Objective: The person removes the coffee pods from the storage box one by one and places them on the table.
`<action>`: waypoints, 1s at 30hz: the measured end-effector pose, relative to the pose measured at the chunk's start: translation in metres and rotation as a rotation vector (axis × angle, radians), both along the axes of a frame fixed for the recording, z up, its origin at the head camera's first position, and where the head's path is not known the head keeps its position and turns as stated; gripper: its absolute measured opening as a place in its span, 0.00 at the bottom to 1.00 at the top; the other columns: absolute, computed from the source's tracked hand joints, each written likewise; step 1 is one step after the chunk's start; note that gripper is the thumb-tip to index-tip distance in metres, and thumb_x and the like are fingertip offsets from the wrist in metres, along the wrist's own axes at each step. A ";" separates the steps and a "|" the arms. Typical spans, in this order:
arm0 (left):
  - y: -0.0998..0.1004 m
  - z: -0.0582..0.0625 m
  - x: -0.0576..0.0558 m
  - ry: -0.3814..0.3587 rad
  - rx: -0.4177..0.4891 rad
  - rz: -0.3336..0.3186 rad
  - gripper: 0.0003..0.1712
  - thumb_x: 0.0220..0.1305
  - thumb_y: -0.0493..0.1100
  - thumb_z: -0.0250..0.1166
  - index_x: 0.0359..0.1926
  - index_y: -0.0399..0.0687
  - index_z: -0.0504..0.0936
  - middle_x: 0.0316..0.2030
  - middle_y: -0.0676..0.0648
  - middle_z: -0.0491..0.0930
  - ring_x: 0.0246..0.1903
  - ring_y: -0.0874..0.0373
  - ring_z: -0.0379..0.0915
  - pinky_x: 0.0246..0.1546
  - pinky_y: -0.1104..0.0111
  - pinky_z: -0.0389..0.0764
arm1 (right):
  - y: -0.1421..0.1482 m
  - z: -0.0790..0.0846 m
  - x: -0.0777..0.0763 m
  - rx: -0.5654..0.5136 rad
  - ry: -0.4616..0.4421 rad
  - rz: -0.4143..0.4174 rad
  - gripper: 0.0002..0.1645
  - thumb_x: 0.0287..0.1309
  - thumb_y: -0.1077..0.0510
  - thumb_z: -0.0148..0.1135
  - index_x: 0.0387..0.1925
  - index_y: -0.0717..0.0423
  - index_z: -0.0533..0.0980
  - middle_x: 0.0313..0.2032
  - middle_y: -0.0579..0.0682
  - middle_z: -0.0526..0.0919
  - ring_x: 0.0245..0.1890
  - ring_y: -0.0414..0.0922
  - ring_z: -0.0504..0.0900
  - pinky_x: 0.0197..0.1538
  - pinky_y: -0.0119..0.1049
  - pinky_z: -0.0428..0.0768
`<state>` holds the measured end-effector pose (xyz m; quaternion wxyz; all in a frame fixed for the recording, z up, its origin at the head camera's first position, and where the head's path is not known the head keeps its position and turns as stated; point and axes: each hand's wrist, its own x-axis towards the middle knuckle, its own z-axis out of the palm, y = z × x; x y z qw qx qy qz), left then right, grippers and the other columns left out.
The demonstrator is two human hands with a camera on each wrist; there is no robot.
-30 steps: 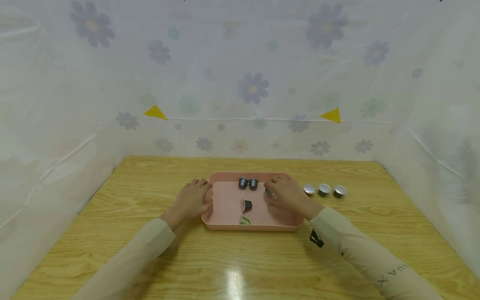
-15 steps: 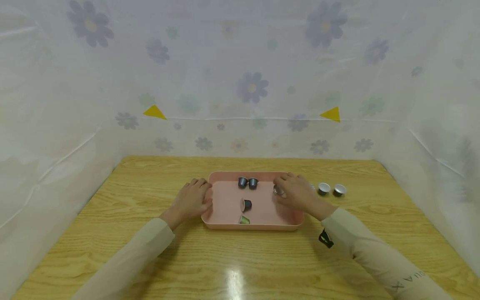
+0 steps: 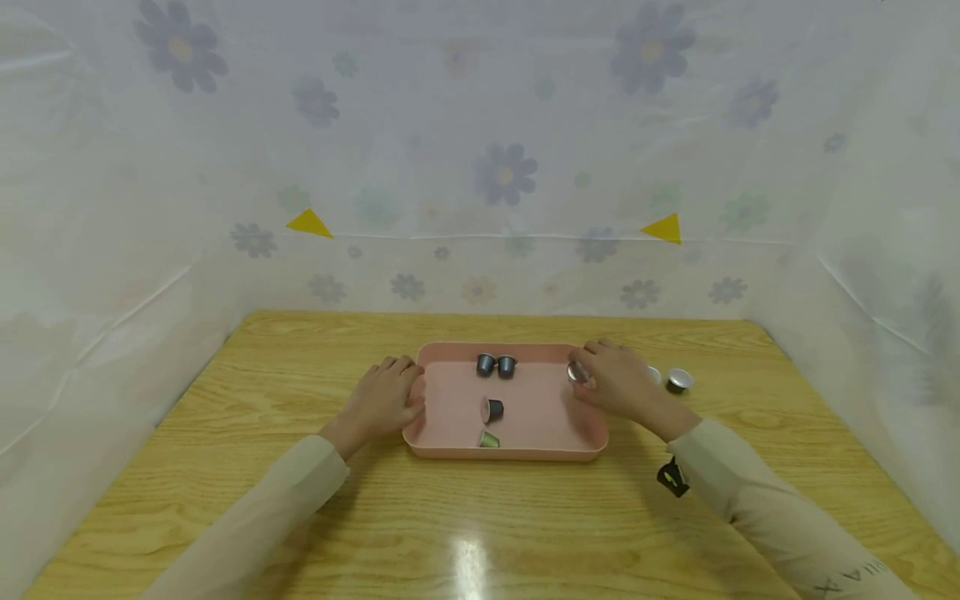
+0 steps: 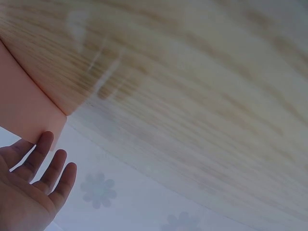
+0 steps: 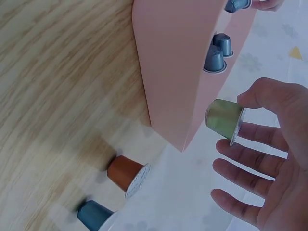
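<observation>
In the right wrist view, my right hand [image 5: 284, 159] pinches a green coffee capsule [image 5: 224, 118] between thumb and fingers. From the head view, this hand [image 3: 618, 379] is over the right rim of the pink tray [image 3: 506, 454], and the capsule's silver lid [image 3: 577, 372] faces up. My left hand [image 3: 382, 396] touches the tray's left rim, its fingers loosely extended in the left wrist view. Inside the tray lie two dark capsules [image 3: 497, 366] at the back, a black capsule [image 3: 494, 410] on its side and a green capsule [image 3: 489, 440] near the front wall.
Right of the tray, lid-up capsules stand in a row on the wooden table [image 3: 300, 517]. A dark one [image 3: 678, 381] ends it; the right hand partly hides the others. The right wrist view shows an orange-brown capsule [image 5: 126, 172] and a teal capsule [image 5: 94, 215].
My right hand has moved right with the green capsule, from inside the tray to its right rim, covering more of the row. The left hand and tray have stayed in place.
</observation>
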<state>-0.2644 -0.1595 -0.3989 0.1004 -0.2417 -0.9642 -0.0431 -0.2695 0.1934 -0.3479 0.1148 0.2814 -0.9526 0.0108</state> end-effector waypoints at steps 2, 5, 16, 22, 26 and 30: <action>0.000 0.000 0.000 -0.005 -0.001 0.001 0.26 0.58 0.52 0.58 0.54 0.42 0.74 0.51 0.45 0.73 0.52 0.46 0.68 0.50 0.52 0.73 | 0.004 0.001 0.000 -0.003 0.003 -0.002 0.19 0.47 0.49 0.65 0.42 0.51 0.77 0.35 0.48 0.79 0.35 0.46 0.74 0.34 0.43 0.75; 0.000 0.000 0.000 -0.013 0.003 0.002 0.26 0.58 0.52 0.58 0.54 0.42 0.74 0.51 0.44 0.73 0.52 0.46 0.68 0.50 0.52 0.72 | 0.009 0.003 0.001 0.000 0.011 -0.007 0.20 0.47 0.49 0.65 0.42 0.52 0.77 0.37 0.49 0.79 0.36 0.46 0.74 0.34 0.44 0.75; 0.000 -0.002 0.000 -0.001 0.010 -0.004 0.26 0.57 0.52 0.58 0.53 0.42 0.74 0.50 0.45 0.73 0.52 0.46 0.68 0.50 0.52 0.73 | 0.028 0.002 0.007 -0.044 0.047 -0.021 0.20 0.48 0.51 0.64 0.43 0.56 0.77 0.38 0.52 0.80 0.37 0.50 0.77 0.30 0.43 0.75; 0.001 -0.001 0.000 -0.012 0.008 -0.001 0.26 0.58 0.52 0.57 0.54 0.42 0.74 0.51 0.45 0.72 0.52 0.46 0.67 0.51 0.52 0.72 | 0.038 -0.002 0.009 -0.050 0.039 -0.033 0.19 0.48 0.49 0.64 0.40 0.56 0.77 0.34 0.50 0.79 0.33 0.48 0.75 0.28 0.40 0.74; 0.001 0.000 0.000 -0.018 0.005 0.003 0.26 0.58 0.52 0.57 0.54 0.42 0.74 0.51 0.45 0.72 0.52 0.46 0.67 0.52 0.52 0.71 | 0.043 -0.005 0.012 -0.042 0.027 -0.050 0.20 0.48 0.48 0.65 0.40 0.55 0.77 0.35 0.50 0.80 0.33 0.48 0.75 0.28 0.40 0.74; 0.001 0.001 0.001 -0.022 0.008 0.006 0.26 0.58 0.51 0.57 0.54 0.42 0.74 0.50 0.44 0.73 0.52 0.46 0.67 0.52 0.52 0.71 | 0.048 -0.009 0.014 -0.030 0.024 -0.073 0.20 0.47 0.48 0.66 0.40 0.54 0.77 0.35 0.51 0.79 0.34 0.49 0.76 0.27 0.40 0.73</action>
